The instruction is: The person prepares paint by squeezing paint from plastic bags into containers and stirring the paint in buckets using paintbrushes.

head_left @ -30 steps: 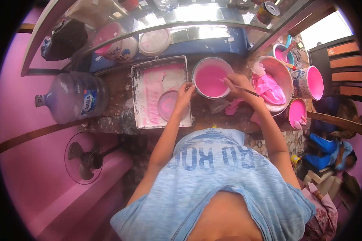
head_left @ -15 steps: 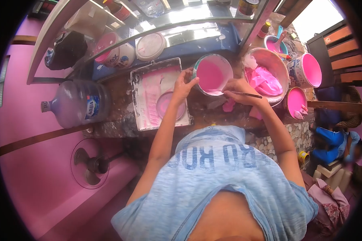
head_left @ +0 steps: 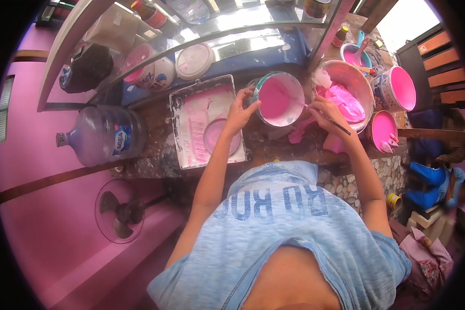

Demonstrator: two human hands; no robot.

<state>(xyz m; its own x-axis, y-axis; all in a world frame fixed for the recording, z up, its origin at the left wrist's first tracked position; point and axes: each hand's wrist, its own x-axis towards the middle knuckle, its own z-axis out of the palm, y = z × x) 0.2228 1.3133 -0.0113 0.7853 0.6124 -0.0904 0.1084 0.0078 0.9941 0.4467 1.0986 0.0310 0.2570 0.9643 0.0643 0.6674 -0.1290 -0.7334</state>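
A white tub of pink paint [head_left: 279,98] stands tilted towards me on the wooden bench. My left hand [head_left: 240,111] grips its left side, thumb towards the rim and fingers partly hidden behind it. In my right hand [head_left: 328,113] is a slim paintbrush [head_left: 341,127], its dark handle pointing down to the right. The brush's far end meets the tub's right rim. Beneath the right hand lies a pink-stained cloth or scrap [head_left: 298,133]. Just left of the left hand is a paint tray [head_left: 180,129] holding a round pink lid [head_left: 223,138].
Right of the tub sit a basin [head_left: 368,95] with bright pink plastic, a paint bucket [head_left: 402,88] and a smaller paint can [head_left: 383,130]. A large water bottle [head_left: 101,134] lies left, above a fan [head_left: 121,211]. Another person [head_left: 431,183] is at the far right.
The brush has moved right, from inside the front of the tub to its right rim, along with my right hand. The tub now tilts more towards me, my left hand still on it.
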